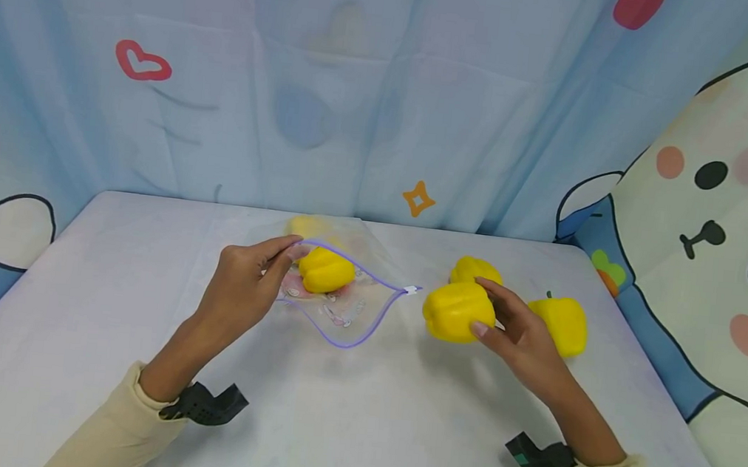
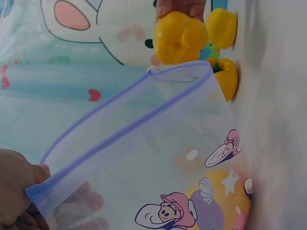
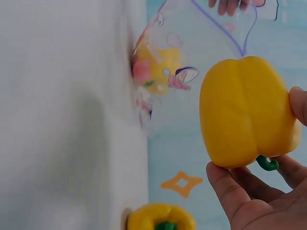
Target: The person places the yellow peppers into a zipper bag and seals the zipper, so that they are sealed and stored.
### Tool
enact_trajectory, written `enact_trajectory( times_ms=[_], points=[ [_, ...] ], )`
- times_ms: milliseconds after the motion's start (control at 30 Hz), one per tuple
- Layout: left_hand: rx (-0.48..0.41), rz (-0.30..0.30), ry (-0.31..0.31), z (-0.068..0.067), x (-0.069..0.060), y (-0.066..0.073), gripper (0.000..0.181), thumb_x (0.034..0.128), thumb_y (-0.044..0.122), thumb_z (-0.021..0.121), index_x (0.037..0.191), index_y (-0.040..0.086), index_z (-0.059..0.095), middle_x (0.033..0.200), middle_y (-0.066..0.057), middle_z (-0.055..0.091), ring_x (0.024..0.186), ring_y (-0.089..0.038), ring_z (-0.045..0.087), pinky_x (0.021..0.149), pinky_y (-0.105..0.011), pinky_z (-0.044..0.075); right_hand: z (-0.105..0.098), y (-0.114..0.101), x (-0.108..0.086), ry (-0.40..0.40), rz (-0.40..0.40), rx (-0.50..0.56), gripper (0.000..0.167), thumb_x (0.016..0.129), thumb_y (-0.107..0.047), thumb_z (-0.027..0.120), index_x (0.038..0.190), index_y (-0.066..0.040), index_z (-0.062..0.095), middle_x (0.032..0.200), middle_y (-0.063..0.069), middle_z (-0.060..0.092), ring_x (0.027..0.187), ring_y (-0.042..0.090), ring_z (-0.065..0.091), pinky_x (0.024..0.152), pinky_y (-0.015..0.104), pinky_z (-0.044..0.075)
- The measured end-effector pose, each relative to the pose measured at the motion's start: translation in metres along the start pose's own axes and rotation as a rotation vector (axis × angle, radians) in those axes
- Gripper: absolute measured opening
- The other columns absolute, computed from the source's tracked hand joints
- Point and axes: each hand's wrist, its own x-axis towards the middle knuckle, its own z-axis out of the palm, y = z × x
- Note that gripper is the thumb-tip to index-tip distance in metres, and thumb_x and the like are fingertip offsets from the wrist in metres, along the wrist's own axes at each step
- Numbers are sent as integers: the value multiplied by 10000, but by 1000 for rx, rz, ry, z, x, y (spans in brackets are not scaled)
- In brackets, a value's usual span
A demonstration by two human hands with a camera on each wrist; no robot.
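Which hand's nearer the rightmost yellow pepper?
Right. The right hand, holding another pepper, partly overlaps the rightmost pepper in the head view; the left hand is well left of it, pinching the zip bag's rim.

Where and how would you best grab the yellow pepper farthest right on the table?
Take the pepper by its plump sides, probably from above: it rests on the table with nothing on top, and its thin stem offers little grip.

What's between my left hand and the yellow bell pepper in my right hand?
In the head view, the open zipper bag, with another yellow bell pepper showing inside.
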Motion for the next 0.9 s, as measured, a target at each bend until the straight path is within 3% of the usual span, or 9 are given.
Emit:
enact_trajectory(
  times_ms=[167,333,533,700,900],
  points=[
    [13,-5,2,-1,0,1,253,937,52,647,1162,-61,672,990,-101,729,519,-131,378,541,-226,444,6,-12,1,3,-54,31,555,958,-26,607,1464,-43,381,1421,175,432,1189,104,513,912,202,461],
    [11,-2,-1,-1,1,1,250,940,45,641,1162,-67,670,1000,-102,727,554,-132,446,592,-240,486,9,-25,1,6,-117,79,563,945,53,578,1464,-16,371,1412,157,437,1167,148,530,919,219,466],
    [5,-5,-5,-1,0,1,251,944,47,636,1164,-67,669,1003,-90,728,543,-129,430,561,-235,460,18,-44,-2,11,-218,163,566,925,117,552,1452,26,366,1432,145,424,1167,196,526,934,245,463],
    [10,-4,-6,-1,0,1,246,949,55,630,1160,-66,672,1006,-89,728,573,-125,468,621,-256,500,28,-58,-4,-7,-249,235,576,910,137,548,1444,10,375,1404,156,430,1138,232,529,923,271,478],
    [14,4,-3,0,0,1,244,944,60,639,1153,-60,677,994,-90,730,558,-130,450,628,-257,502,43,-68,-2,-51,-270,194,611,906,105,592,1458,-22,364,1387,152,446,1141,253,522,933,291,478]
  ],
)
